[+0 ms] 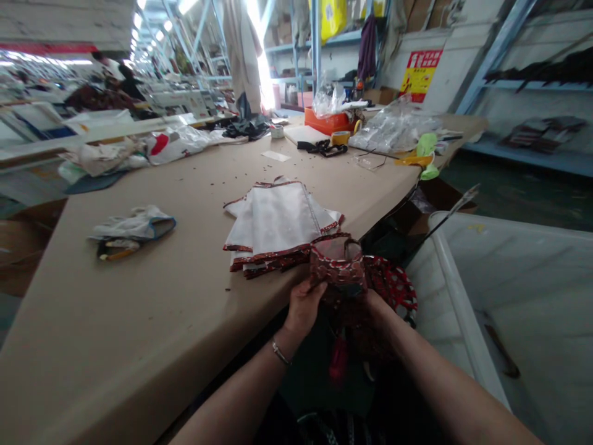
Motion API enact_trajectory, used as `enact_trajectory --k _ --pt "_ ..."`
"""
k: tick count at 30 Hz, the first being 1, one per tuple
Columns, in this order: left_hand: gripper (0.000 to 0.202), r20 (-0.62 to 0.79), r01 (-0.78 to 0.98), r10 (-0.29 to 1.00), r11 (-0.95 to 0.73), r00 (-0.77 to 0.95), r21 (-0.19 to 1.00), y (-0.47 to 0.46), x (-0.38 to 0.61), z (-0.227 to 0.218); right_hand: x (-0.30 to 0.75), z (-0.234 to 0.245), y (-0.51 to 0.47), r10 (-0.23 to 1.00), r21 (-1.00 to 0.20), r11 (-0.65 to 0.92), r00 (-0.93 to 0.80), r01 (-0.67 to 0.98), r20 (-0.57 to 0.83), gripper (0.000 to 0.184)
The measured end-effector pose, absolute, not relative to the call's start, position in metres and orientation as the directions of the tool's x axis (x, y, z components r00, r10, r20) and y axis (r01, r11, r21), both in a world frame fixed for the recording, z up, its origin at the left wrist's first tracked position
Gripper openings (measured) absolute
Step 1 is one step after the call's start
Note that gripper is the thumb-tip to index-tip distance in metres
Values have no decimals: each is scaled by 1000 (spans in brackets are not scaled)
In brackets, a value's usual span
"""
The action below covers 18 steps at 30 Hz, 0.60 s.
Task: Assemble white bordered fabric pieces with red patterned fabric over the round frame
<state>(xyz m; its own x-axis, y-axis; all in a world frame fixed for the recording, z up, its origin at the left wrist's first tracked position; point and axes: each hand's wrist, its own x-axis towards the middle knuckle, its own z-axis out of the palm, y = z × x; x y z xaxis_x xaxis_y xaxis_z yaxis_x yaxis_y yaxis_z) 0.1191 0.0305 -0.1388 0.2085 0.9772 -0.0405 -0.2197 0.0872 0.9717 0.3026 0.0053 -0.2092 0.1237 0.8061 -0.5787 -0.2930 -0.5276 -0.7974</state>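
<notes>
On the far left of the table [115, 346] lies a crumpled white cloth bundle [134, 227], its make-up hard to tell. Right of it sits a stack of white pieces [278, 222] edged in red. At the near table edge the left hand [303, 307] has its fingers closed on the red patterned fabric [337, 267], a small piece with pale lining showing at its open top, blurred lower down. The right hand [376, 307] is buried in that cloth, so its grip cannot be made out. A white bin [463, 303] stands at the right, cut off by the frame.
</notes>
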Motion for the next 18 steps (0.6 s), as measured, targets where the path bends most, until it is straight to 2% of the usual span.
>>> enact_trajectory --k 3,5,8,11,13,15,16,18 --pt "29 -126 -153 990 134 65 979 18 91 -156 313 -210 -11 838 -862 -465 215 -199 -502 24" --pt "29 -119 -97 989 127 87 987 14 77 -151 317 -199 -15 917 -928 -335 169 -166 -361 40" --pt "24 25 -57 977 -13 213 998 17 75 -116 317 -166 -2 991 -968 -127 -69 -215 -115 60" --pt "23 213 -56 917 -206 337 977 25 87 -59 305 -112 22 978 -952 -112 -204 -286 -53 55" --pt "22 323 -44 884 -328 339 944 31 91 -22 298 -69 32 995 -945 -45 -101 -324 -12 42" --pt "21 418 -28 862 -429 288 903 39 86 4 302 -29 34 989 -938 97 138 -332 53 32" --pt "21 457 -15 856 -468 242 884 43 79 11 311 -15 33 965 -946 149 253 -287 75 29" --pt "21 510 73 849 -522 137 850 54 60 15 339 -4 29 900 -984 178 404 7 166 32"
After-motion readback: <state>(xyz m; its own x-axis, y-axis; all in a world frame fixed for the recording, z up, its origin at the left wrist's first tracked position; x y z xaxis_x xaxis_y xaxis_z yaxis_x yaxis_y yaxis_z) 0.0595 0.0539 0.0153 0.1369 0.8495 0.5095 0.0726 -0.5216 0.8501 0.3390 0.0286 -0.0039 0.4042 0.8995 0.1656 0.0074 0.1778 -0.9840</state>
